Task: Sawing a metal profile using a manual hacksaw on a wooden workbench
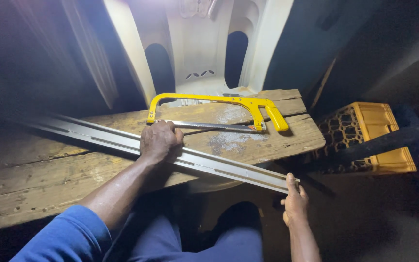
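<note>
The left hand [160, 140] presses flat on a long grey metal profile [204, 162] lying across the wooden plank [35, 174], while the right hand [294, 204] pinches its overhanging end, a yellow hacksaw [219, 112] resting just beyond.

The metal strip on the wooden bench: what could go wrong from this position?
1. The metal strip overhangs the wooden bench; only the right hand meets its free end, so it might tip or slide.
2. The left hand presses the strip close to the yellow hacksaw, whose blade could catch the fingers.
</note>
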